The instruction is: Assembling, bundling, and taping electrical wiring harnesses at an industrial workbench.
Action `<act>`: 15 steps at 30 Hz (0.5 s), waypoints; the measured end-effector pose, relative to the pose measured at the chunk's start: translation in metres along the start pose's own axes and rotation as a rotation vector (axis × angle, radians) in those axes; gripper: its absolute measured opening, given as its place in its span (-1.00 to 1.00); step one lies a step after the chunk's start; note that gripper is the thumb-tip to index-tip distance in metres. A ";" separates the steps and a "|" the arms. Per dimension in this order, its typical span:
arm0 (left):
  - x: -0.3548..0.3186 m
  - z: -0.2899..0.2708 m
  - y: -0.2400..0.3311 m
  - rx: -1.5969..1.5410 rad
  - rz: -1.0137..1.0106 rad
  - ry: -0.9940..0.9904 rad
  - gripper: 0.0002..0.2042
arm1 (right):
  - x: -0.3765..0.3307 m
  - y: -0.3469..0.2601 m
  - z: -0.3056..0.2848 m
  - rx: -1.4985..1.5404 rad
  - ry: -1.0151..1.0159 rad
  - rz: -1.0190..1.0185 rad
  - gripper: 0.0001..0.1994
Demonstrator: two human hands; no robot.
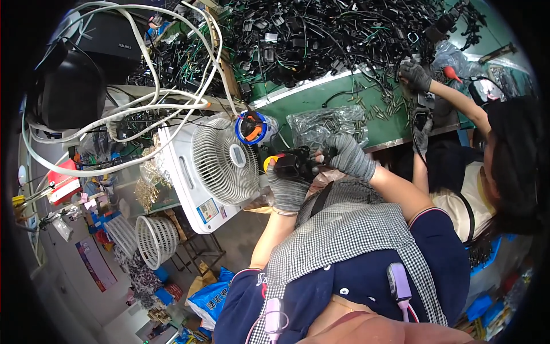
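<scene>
My left hand (288, 192), in a grey striped knit glove, is closed around a black object (292, 164) in front of my chest. A yellow and red round piece (271, 162) shows at its left end, beside my thumb. My right hand (350, 159), gloved the same way, has its fingers curled at the right end of the black object. What lies between those fingers is too dark to make out. Just beyond my hands, a clear plastic bag (329, 123) of small metal parts lies on the green bench (298, 98).
A white fan (226, 160) stands left of my hands, with a blue-rimmed round holder (251, 127) above it. Black cables and parts (321, 43) are heaped at the back. Small metal pieces (384, 106) lie scattered. At right, a co-worker's gloved hands (416, 76) work. White tubing (154, 100) loops upper left.
</scene>
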State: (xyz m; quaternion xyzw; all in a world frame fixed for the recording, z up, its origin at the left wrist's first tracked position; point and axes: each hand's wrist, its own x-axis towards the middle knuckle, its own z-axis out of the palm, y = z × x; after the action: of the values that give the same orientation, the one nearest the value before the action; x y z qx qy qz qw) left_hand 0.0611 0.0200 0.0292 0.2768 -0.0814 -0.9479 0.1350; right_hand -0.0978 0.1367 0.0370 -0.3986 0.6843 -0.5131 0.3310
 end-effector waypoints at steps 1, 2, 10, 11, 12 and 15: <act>-0.001 0.001 -0.002 0.003 -0.007 0.004 -0.22 | -0.001 -0.001 0.002 0.020 0.018 -0.003 -0.75; -0.003 0.004 -0.004 0.006 -0.015 0.008 -0.23 | -0.002 -0.001 0.003 0.039 0.037 -0.007 -0.75; -0.003 0.012 -0.011 -0.041 -0.027 -0.045 -0.29 | -0.007 0.001 0.007 0.367 -0.058 0.082 -0.71; -0.003 0.010 -0.011 -0.047 -0.011 -0.029 -0.30 | -0.006 0.000 0.003 0.367 -0.057 0.082 -0.71; -0.003 0.009 -0.010 -0.046 -0.012 -0.029 -0.30 | -0.005 0.000 -0.003 0.125 -0.065 0.128 -0.69; -0.004 0.007 -0.007 -0.021 0.003 -0.035 -0.32 | -0.007 0.006 -0.017 -0.364 -0.074 0.229 -0.66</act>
State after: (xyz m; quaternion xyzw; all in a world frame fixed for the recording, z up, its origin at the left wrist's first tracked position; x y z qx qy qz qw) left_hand 0.0590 0.0288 0.0356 0.2585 -0.0742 -0.9533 0.1377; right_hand -0.1101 0.1510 0.0358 -0.3899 0.7938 -0.3254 0.3346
